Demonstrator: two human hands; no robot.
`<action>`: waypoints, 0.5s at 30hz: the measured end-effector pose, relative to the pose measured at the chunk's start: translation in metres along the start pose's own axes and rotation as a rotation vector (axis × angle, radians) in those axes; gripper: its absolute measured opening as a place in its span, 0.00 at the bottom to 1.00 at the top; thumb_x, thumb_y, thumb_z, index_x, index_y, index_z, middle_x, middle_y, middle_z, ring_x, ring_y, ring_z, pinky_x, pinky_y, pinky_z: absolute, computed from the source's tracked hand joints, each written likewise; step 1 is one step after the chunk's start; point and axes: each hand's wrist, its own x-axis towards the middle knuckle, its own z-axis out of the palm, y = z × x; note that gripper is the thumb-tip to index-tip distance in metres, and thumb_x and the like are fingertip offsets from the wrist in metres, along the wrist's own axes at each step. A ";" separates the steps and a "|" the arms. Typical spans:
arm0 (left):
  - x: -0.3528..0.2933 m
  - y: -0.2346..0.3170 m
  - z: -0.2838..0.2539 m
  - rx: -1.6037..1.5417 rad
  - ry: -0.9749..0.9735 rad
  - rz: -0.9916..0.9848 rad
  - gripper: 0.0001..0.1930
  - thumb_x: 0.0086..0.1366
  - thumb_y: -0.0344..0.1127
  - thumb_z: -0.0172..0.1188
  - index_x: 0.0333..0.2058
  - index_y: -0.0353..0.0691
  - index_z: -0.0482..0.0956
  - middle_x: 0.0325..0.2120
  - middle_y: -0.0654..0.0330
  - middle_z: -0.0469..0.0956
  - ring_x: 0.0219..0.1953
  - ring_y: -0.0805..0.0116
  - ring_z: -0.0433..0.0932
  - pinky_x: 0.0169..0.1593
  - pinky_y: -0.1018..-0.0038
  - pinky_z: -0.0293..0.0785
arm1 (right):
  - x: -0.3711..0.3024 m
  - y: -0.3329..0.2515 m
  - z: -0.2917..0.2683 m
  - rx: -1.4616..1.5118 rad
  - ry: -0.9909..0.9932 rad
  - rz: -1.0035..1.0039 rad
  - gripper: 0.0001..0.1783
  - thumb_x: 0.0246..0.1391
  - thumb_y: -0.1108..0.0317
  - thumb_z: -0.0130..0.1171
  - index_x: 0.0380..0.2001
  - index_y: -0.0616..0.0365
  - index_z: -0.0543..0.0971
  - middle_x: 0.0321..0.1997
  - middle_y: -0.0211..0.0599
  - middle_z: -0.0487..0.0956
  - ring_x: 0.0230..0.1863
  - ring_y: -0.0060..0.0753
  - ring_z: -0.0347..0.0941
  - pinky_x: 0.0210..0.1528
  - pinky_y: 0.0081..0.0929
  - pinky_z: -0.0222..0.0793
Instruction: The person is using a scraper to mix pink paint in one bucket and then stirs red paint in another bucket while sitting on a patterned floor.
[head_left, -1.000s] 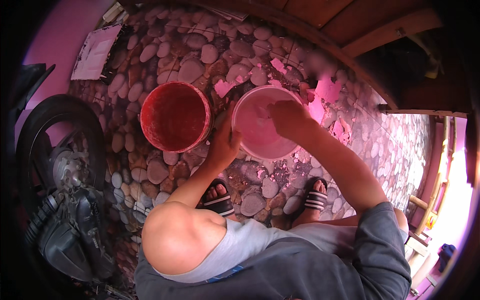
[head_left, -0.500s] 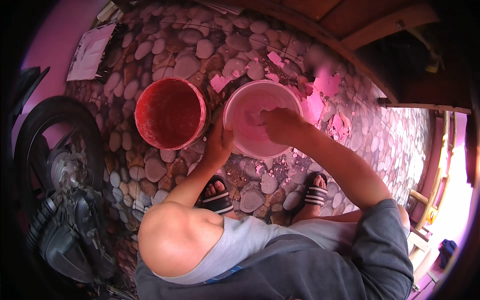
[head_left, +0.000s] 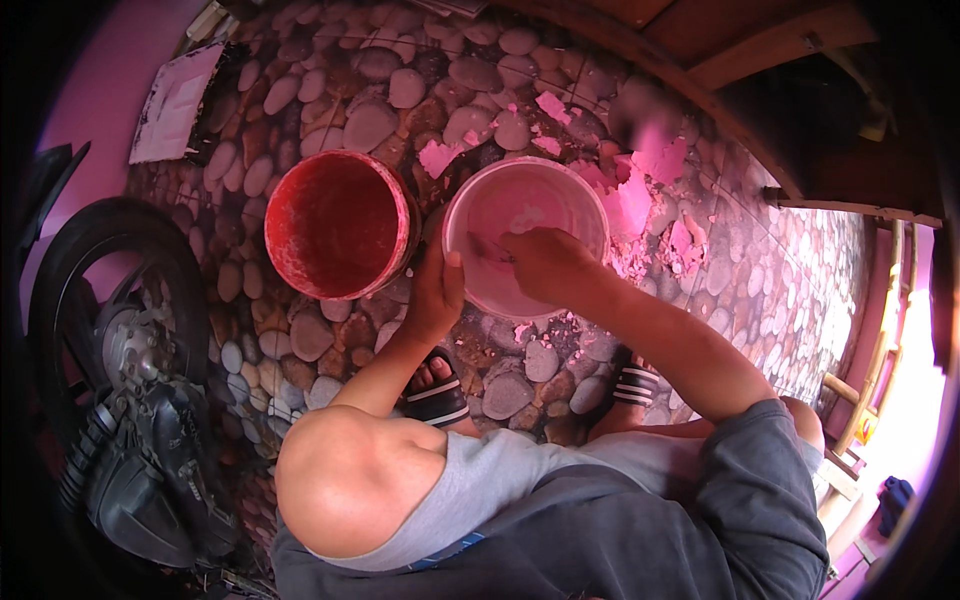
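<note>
A pale pink bucket (head_left: 565,190) stands on the pebble-patterned floor just in front of my feet. My left hand (head_left: 438,292) grips its near left rim. My right hand (head_left: 545,262) reaches inside the bucket, closed on a thin dark tool (head_left: 487,248) whose tip rests against the inner wall. What kind of tool it is I cannot make out. A red bucket (head_left: 340,228) stands right beside it on the left, empty with streaked red walls.
Pink flakes and chips (head_left: 640,200) lie scattered on the floor beyond and right of the pink bucket. A motorcycle wheel (head_left: 100,300) and engine parts stand at the left. A flat pale board (head_left: 175,100) lies at the far left. My sandalled feet (head_left: 435,395) are planted below the buckets.
My right hand has moved from the bucket's right rim leftward, down into the pink bucket. My left hand has stayed on the rim.
</note>
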 end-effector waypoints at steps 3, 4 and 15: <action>0.001 0.002 0.002 -0.004 0.009 0.003 0.26 0.73 0.41 0.39 0.64 0.31 0.56 0.59 0.43 0.64 0.62 0.53 0.63 0.63 0.65 0.57 | -0.007 -0.011 0.000 -0.128 0.067 0.011 0.17 0.49 0.71 0.54 0.44 0.54 0.76 0.37 0.46 0.80 0.38 0.49 0.79 0.40 0.41 0.75; 0.002 0.003 0.002 0.023 0.005 0.012 0.26 0.73 0.41 0.39 0.64 0.32 0.56 0.59 0.43 0.64 0.62 0.53 0.64 0.63 0.65 0.57 | -0.008 -0.013 -0.002 -0.183 0.091 0.016 0.17 0.49 0.71 0.55 0.44 0.54 0.75 0.37 0.45 0.80 0.37 0.48 0.79 0.39 0.39 0.76; 0.011 0.010 0.005 0.052 -0.008 0.039 0.26 0.72 0.41 0.45 0.64 0.33 0.56 0.60 0.45 0.64 0.63 0.53 0.64 0.63 0.64 0.59 | 0.000 0.015 -0.055 -0.465 -0.048 0.087 0.12 0.50 0.72 0.52 0.39 0.55 0.78 0.33 0.43 0.81 0.37 0.42 0.80 0.40 0.38 0.76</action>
